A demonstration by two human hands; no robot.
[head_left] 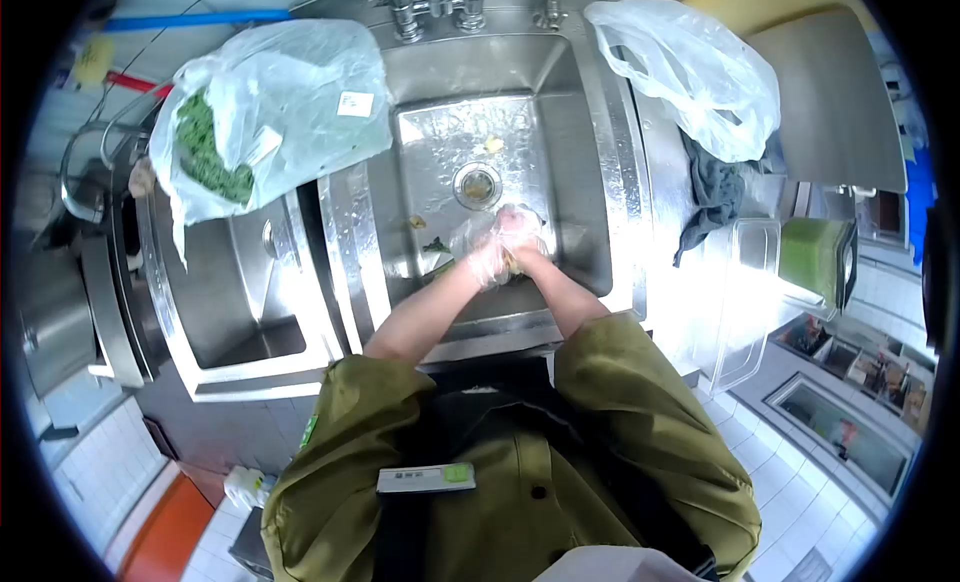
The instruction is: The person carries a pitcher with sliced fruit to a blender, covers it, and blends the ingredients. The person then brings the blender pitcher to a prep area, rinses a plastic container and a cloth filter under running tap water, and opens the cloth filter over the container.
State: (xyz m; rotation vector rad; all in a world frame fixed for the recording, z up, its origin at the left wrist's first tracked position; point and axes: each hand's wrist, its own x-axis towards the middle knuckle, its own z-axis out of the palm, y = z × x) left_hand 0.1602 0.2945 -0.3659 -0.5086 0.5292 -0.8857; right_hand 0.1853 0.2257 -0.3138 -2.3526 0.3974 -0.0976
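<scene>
Both hands are close together, low in a steel sink point(420, 147), just below the round drain point(478, 186). Clear plastic gloves cover my left hand point(486, 254) and my right hand point(520, 230), which touch or overlap. Their fingers are bunched and blurred under the plastic, so I cannot make out what either one holds. A dark green leaf scrap point(436, 246) lies left of my hands. One yellowish scrap point(493, 143) is above the drain, and a brownish one point(417, 222) is by the sink's left side.
A plastic bag of leafy greens point(212, 147) rests at the left over a second sink point(215, 282). Taps point(438, 12) stand behind the main sink. On the right are an empty-looking plastic bag point(690, 72), a dark cloth point(712, 197) and a clear container point(745, 302).
</scene>
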